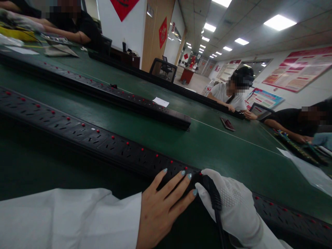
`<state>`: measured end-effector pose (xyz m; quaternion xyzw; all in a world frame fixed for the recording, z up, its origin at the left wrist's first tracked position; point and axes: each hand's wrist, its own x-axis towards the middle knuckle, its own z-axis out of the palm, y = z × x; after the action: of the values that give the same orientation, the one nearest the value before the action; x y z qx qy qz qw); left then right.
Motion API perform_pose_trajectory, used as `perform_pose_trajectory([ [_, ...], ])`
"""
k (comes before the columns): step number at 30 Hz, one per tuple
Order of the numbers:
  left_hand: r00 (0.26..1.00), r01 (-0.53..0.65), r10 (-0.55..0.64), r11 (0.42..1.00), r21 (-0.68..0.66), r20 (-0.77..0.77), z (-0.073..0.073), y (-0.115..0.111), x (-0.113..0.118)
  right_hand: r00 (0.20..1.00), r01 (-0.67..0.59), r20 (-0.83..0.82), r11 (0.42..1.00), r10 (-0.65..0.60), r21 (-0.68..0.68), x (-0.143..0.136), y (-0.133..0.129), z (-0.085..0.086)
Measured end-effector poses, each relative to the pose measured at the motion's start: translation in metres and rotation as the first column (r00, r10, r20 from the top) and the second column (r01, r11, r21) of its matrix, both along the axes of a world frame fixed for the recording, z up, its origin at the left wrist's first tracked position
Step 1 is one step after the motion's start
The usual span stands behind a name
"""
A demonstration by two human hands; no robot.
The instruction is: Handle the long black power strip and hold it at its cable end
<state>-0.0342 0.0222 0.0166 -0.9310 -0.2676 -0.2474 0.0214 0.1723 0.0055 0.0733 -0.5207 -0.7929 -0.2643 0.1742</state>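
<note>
A long black socket strip point(119, 145) with red indicator dots runs diagonally across the green table. My left hand point(168, 204) is bare and rests on the strip with its fingers spread, holding nothing. Just to its right, my right hand point(230, 204), in a white dotted glove, is closed around a black plug point(211, 190) with a thick cable hanging toward me. The plug is against the strip near a red dot; its front and the socket under it are hidden.
A second black strip point(140, 103) lies farther back, with a white paper slip point(160, 101) on it. Beyond are a phone point(227, 123) and another long black strip point(181, 90). Papers point(308, 169) lie at the right. Several people sit around the table.
</note>
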Motion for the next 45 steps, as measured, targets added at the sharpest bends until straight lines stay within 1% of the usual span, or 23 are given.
perform_pose_trajectory([
  [3,1.000,0.004,-0.005,1.000,-0.006,-0.014,0.0003,0.0002,-0.0002,1.000,-0.004,0.011,1.000,0.004,0.024,-0.0004,0.0004,0.0000],
  [6,1.000,0.002,-0.002,1.000,-0.011,-0.013,-0.0012,0.0005,0.0002,0.999,0.002,0.048,1.000,-0.003,0.013,-0.0002,0.0000,-0.0004],
  [10,1.000,-0.002,0.002,1.000,-0.004,-0.016,-0.0035,0.0007,0.0009,0.998,0.023,0.057,0.999,-0.024,0.026,0.0031,-0.0006,-0.0049],
  [15,0.999,-0.001,0.002,1.000,0.013,-0.036,-0.0008,0.0006,-0.0001,0.998,0.012,0.065,0.998,-0.016,0.059,0.0062,0.0001,-0.0091],
  [24,1.000,-0.007,0.007,1.000,0.009,-0.008,0.0014,0.0001,0.0001,0.996,0.022,0.082,0.998,-0.027,0.062,0.0052,0.0005,-0.0057],
  [29,0.999,0.000,0.000,1.000,0.008,-0.038,0.0016,0.0004,-0.0008,0.998,0.011,0.068,0.998,-0.014,0.054,0.0045,-0.0002,-0.0053],
  [33,0.999,0.001,-0.001,1.000,0.011,-0.034,0.0010,0.0002,-0.0008,0.997,0.020,0.071,0.998,-0.024,0.062,0.0051,-0.0009,-0.0066],
  [39,0.998,-0.034,0.035,0.999,0.039,-0.047,0.0013,-0.0005,0.0000,0.996,0.030,0.084,0.997,-0.036,0.072,0.0039,0.0004,-0.0074],
  [45,0.999,0.000,0.000,1.000,0.012,-0.039,0.0008,-0.0002,-0.0012,0.998,0.019,0.060,0.998,-0.023,0.059,0.0031,0.0008,-0.0054],
])
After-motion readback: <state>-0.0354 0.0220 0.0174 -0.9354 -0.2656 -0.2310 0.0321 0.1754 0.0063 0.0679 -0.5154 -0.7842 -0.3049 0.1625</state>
